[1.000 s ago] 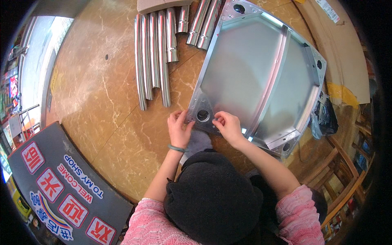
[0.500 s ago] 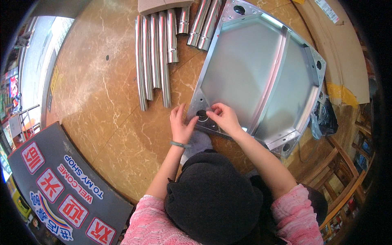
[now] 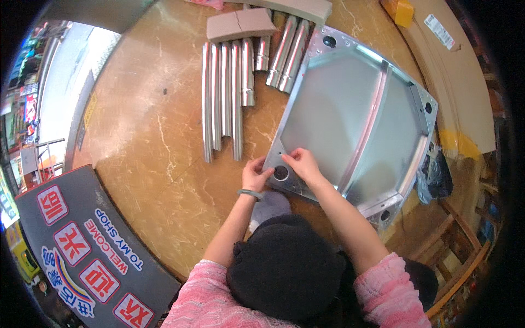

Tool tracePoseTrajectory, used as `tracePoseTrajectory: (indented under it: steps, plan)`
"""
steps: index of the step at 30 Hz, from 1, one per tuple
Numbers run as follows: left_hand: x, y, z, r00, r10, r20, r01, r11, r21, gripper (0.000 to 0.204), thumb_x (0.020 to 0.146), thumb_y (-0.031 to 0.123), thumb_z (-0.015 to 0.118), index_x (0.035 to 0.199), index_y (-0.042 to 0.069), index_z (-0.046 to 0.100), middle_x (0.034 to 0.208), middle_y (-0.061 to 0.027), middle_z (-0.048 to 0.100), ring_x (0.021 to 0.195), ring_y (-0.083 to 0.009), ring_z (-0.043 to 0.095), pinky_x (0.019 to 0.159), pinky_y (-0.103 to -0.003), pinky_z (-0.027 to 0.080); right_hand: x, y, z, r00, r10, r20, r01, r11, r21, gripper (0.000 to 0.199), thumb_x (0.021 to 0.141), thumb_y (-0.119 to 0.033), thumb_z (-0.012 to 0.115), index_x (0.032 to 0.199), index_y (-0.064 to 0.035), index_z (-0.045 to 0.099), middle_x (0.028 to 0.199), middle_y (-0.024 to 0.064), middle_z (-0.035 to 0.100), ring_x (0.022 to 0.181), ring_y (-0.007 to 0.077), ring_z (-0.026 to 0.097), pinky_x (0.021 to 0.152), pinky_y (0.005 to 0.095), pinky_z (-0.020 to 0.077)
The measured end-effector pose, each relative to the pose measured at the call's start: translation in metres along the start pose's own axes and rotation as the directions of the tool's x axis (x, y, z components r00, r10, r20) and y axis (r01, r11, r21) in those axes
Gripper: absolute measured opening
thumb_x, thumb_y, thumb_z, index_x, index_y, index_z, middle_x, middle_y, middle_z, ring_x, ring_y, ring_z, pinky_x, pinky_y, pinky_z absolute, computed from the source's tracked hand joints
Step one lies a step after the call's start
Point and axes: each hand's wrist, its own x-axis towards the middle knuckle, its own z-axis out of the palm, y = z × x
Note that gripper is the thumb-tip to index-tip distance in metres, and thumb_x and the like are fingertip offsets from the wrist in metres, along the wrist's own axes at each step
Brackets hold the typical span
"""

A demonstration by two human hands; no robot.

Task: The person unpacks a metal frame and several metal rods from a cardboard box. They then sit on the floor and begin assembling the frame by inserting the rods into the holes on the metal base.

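A silvery metal panel (image 3: 333,104) with a raised rim and a cross bar lies on the floor in front of me. Its near-left corner plate (image 3: 292,183) has a large round hole and smaller ones. My left hand (image 3: 256,175) is at that corner's outer edge, with thumb and fingers curled about the metal. On the inner side of the plate, my right hand (image 3: 302,165) has its thumb and forefinger close together by a small hole. Anything between those fingertips is too small to make out.
Several shiny metal tubes (image 3: 221,98) lie left of the panel, with a foam piece (image 3: 240,25) over their far ends. Flat cardboard (image 3: 465,93) lies to the right, near a dark plastic bag (image 3: 437,175). A grey mat (image 3: 82,191) and a wooden chair (image 3: 454,240) flank me.
My right hand has shifted from the large hole to the smaller one beyond it. My left hand has closed nearer the corner's edge. The whole view has shifted slightly.
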Motion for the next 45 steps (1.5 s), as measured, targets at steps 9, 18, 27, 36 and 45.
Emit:
tracePoseTrajectory:
  steps: [9, 18, 27, 36, 45]
  plan:
    - [-0.005, -0.009, 0.0, 0.997, 0.08, 0.016, -0.082, 0.993, 0.089, 0.045, 0.066, 0.009, 0.073, 0.108, 0.001, 0.06, 0.089, -0.0083, 0.053, 0.082, -0.0184, 0.058, 0.073, -0.028, 0.047, -0.016, 0.005, -0.002, 0.989, -0.124, -0.083, 0.125, 0.992, 0.009, 0.031, 0.072, -0.031, 0.069, 0.073, -0.0014, 0.062, 0.069, 0.0131, 0.062, 0.063, 0.0252, 0.06, 0.059, 0.0345, 0.0458]
    - [-0.01, -0.003, 0.004, 0.996, 0.083, 0.04, -0.082, 0.996, -0.024, 0.046, 0.073, 0.005, 0.068, 0.117, 0.001, 0.054, 0.107, -0.0105, 0.047, 0.094, -0.0186, 0.055, 0.08, -0.028, 0.046, -0.021, -0.01, -0.002, 0.979, -0.127, -0.16, 0.106, 0.986, -0.132, 0.035, 0.072, -0.034, 0.07, 0.068, -0.0012, 0.059, 0.061, 0.0112, 0.059, 0.055, 0.0217, 0.056, 0.053, 0.0347, 0.0434]
    - [-0.011, -0.006, 0.001, 0.998, 0.068, 0.014, -0.068, 0.998, -0.001, 0.046, 0.074, 0.006, 0.068, 0.118, 0.003, 0.054, 0.109, -0.0093, 0.048, 0.097, -0.0171, 0.053, 0.08, -0.027, 0.045, -0.015, -0.018, -0.001, 0.981, -0.15, -0.119, 0.127, 0.975, -0.184, 0.041, 0.07, -0.038, 0.071, 0.06, -0.0024, 0.054, 0.055, 0.0096, 0.056, 0.051, 0.0211, 0.053, 0.049, 0.0354, 0.0411]
    - [-0.007, -0.013, 0.002, 0.994, 0.105, -0.011, -0.105, 0.994, -0.007, 0.044, 0.071, 0.006, 0.07, 0.114, 0.003, 0.058, 0.103, -0.0094, 0.051, 0.093, -0.0166, 0.055, 0.078, -0.026, 0.046, -0.011, 0.0, -0.011, 0.986, -0.165, 0.003, 0.165, 0.985, -0.049, 0.037, 0.064, -0.035, 0.076, 0.066, -0.0028, 0.058, 0.064, 0.0112, 0.06, 0.06, 0.0227, 0.058, 0.057, 0.0339, 0.0455]
    - [-0.016, 0.009, 0.004, 0.985, 0.158, -0.071, -0.151, 0.984, 0.093, 0.044, 0.072, 0.014, 0.072, 0.111, 0.001, 0.058, 0.1, -0.0108, 0.054, 0.092, -0.0189, 0.056, 0.079, -0.029, 0.047, -0.012, -0.004, -0.012, 0.986, -0.149, 0.071, 0.153, 0.987, -0.047, 0.032, 0.068, -0.03, 0.074, 0.068, -0.0033, 0.056, 0.061, 0.0048, 0.056, 0.057, 0.0139, 0.052, 0.054, 0.0293, 0.0428]
